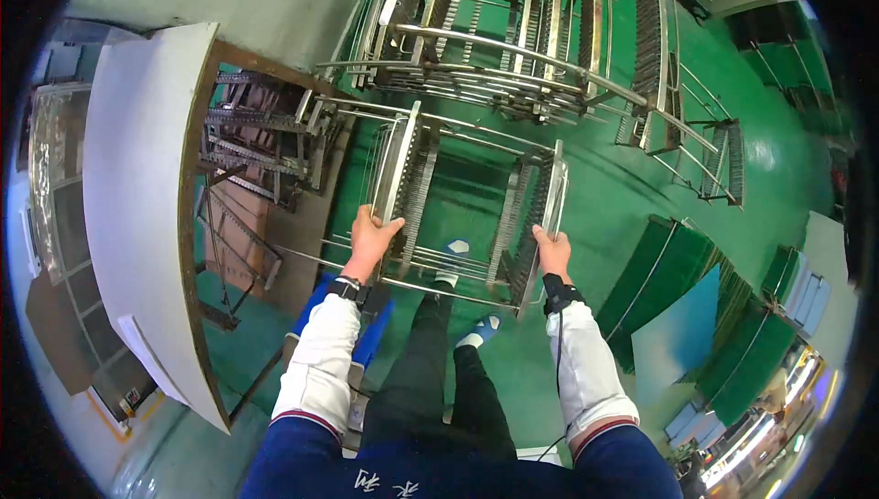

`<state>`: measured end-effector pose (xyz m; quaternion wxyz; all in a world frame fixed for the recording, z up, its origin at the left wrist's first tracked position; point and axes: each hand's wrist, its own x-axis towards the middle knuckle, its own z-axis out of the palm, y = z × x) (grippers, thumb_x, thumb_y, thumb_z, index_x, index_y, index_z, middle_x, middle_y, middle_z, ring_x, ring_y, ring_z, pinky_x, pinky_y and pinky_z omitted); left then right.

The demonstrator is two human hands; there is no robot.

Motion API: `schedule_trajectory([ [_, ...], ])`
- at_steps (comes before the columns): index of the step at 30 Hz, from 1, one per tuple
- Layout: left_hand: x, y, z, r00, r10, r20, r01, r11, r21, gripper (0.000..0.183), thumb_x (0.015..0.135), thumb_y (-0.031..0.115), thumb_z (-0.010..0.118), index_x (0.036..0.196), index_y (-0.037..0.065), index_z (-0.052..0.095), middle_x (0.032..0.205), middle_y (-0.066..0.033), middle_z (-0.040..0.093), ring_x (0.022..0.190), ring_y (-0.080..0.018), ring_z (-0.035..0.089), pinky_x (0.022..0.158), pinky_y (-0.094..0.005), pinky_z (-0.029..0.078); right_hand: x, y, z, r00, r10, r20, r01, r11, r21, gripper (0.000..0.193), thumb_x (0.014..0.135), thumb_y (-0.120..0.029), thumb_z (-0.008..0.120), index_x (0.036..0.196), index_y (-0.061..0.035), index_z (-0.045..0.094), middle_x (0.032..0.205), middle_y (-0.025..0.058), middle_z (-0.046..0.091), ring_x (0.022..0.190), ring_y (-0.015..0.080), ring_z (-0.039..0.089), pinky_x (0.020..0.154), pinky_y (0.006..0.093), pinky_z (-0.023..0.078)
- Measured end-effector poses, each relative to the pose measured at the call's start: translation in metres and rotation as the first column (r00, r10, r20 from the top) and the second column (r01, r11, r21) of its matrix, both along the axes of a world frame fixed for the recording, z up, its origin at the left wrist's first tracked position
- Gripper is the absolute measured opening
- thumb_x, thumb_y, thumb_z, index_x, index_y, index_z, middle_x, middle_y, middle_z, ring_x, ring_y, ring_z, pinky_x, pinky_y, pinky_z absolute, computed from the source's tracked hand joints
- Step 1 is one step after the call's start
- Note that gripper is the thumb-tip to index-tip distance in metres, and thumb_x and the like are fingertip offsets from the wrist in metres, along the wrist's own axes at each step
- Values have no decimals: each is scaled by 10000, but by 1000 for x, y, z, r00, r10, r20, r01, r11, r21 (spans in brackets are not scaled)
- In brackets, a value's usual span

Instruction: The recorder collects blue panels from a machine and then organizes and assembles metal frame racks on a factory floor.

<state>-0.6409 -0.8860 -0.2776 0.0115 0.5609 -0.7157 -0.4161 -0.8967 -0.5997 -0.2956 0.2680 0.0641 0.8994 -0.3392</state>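
Observation:
Between my hands is a metal slotted rack (404,165), a frame with two toothed side pieces joined by thin rods. My left hand (370,239) is closed round its left side piece, the thumb lying over the bar. My right hand (553,250) grips the right side piece in the same way. The rack appears held in front of my legs, above the green floor (472,189). Its far end comes near a large group of similar racks (517,50); whether they touch I cannot tell.
Left, more dark metal racks (256,137) lie piled beside a white-topped table (137,197). A small rack (723,165) stands at the far right. Bundled green sheets (655,270) and a blue sheet (678,330) stand nearer on the right. Something blue (371,339) is by my left leg.

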Motion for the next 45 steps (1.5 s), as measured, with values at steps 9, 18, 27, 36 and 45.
schedule_trajectory([
  [9, -6, -5, 5, 997, 34, 69, -37, 998, 51, 458, 682, 338, 836, 811, 12, 542, 718, -113, 600, 682, -240, 594, 643, -400, 472, 14, 7, 6, 999, 0, -42, 6, 991, 136, 515, 706, -445, 804, 732, 3, 552, 698, 184, 624, 663, 325, 604, 668, 433, 482],
  [18, 13, 59, 115, 916, 399, -24, -312, 752, 581, 387, 939, 380, 620, 675, 114, 523, 574, 32, 451, 471, -74, 405, 431, -255, 292, 15, 74, 139, 986, 53, -160, -40, 996, 84, 486, 717, -415, 801, 680, -24, 514, 616, 146, 591, 566, 274, 567, 567, 402, 463],
  [27, -48, 147, 168, 899, 430, -86, -263, 685, 679, 337, 969, 330, 576, 710, 119, 533, 561, 31, 450, 433, -75, 362, 403, -254, 234, -41, 197, 200, 979, -55, -199, 48, 998, -41, 467, 709, -352, 831, 660, -42, 485, 604, 83, 529, 554, 172, 477, 528, 350, 417],
  [36, -203, 307, 192, 932, 340, -126, -158, 694, 702, 325, 989, 292, 542, 718, 114, 529, 556, 45, 419, 427, -59, 314, 404, -259, 209, -171, 381, 233, 966, -157, -206, 153, 988, -37, 437, 728, -281, 828, 667, -18, 484, 617, 64, 505, 591, 150, 457, 543, 346, 400],
  [45, -401, 463, 229, 971, 81, -225, 105, 700, 707, 327, 959, 311, 591, 704, 134, 489, 524, 59, 375, 397, -62, 310, 384, -244, 207, -252, 586, 301, 872, -370, -322, 382, 924, -26, 439, 778, -250, 798, 661, -52, 424, 623, -3, 406, 596, 101, 365, 524, 302, 338],
])
